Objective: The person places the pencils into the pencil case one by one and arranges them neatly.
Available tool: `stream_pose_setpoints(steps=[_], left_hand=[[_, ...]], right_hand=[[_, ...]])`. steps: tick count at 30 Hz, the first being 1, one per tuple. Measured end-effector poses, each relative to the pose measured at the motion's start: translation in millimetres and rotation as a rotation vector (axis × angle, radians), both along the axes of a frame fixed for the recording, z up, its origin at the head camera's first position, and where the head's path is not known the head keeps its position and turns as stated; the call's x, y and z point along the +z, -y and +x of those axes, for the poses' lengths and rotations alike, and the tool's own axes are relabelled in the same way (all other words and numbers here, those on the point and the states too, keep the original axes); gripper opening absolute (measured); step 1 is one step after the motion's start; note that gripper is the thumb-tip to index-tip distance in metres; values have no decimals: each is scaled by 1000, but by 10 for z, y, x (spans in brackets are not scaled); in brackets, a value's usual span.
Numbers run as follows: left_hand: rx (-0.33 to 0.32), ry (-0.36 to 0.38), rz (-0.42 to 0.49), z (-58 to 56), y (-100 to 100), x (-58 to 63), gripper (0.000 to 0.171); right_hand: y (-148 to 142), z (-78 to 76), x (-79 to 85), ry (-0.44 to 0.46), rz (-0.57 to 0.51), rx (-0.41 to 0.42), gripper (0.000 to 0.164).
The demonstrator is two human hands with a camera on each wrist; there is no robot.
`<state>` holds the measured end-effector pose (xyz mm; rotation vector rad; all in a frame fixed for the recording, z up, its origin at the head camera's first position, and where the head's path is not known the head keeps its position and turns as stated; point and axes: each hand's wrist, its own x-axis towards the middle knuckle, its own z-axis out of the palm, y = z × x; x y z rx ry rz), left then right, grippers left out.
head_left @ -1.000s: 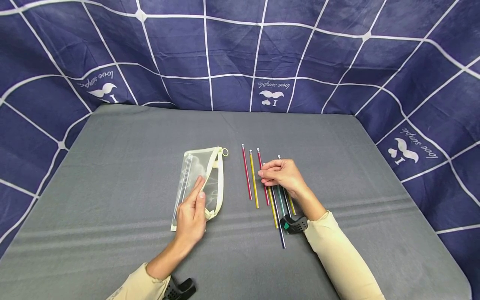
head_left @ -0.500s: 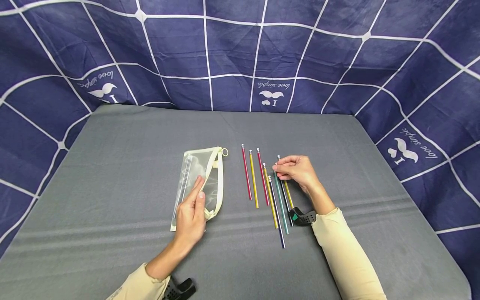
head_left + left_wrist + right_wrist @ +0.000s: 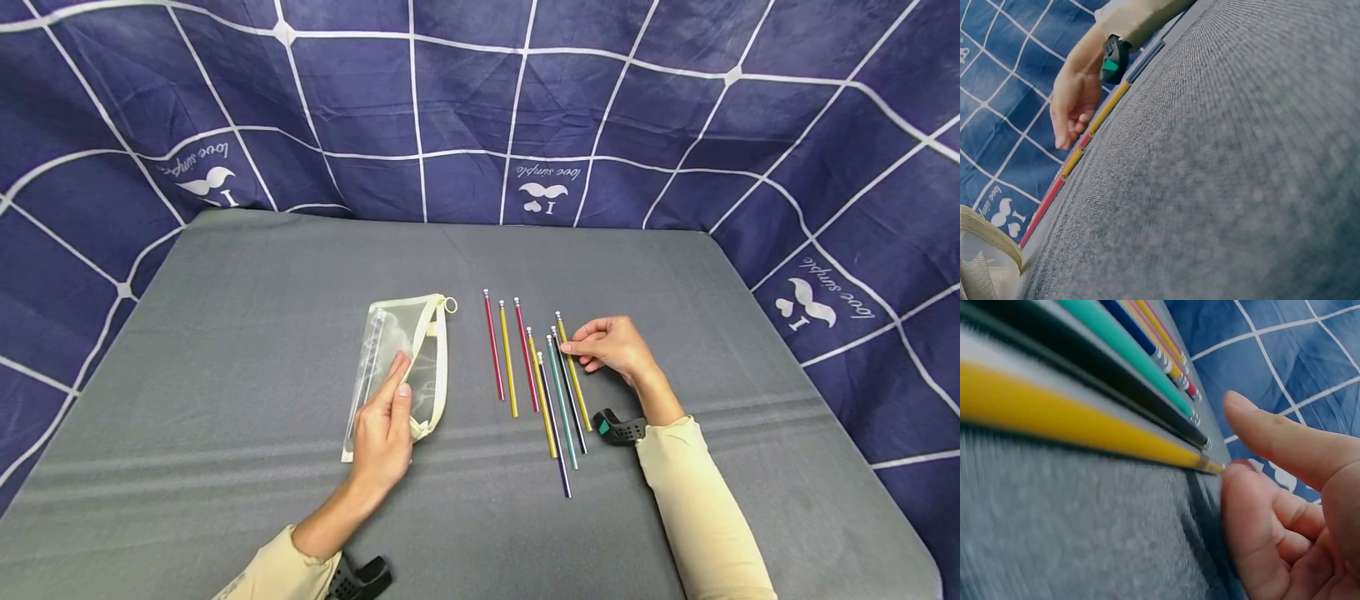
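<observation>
Yellow pencil (image 3: pixel 1085 422) outermost on the table (image 3: pixel 675 333), our right hand (image 3: pixel 611 346) near its far end, fingers parted and holding nothing; we'd best pinch it without nudging the black pencil (image 3: pixel 1104 378), left hand (image 3: pixel 381 433) straight-fingered on the clear pouch (image 3: pixel 397 321).

Fabric-screened workspace, room type unclear: grey table (image 3: pixel 262 267), blue grid-print fabric (image 3: pixel 465 100) behind.

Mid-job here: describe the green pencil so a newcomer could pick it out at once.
On the gray table, to the right of the clear pouch, lies a row of pencils. The green pencil is third from the row's right end, between a dark blue pencil and a black pencil; it is the only green one among them.
</observation>
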<state>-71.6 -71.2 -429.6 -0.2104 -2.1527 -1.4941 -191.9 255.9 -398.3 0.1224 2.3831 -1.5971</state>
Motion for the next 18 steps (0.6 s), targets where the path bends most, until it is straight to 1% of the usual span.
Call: stream_pose_setpoints(steps=[4,14,18], left_hand=[[1,0,-1,-1,1,-4,34],[-3,2,0,3,-3,2,34],[-3,7,2,6,-4,8,34]], right_hand=[[-29,-1,-11,44,33,31,28],[-47,13,3,80,38,64,30],[-41,19,30,89,59,72,30]])
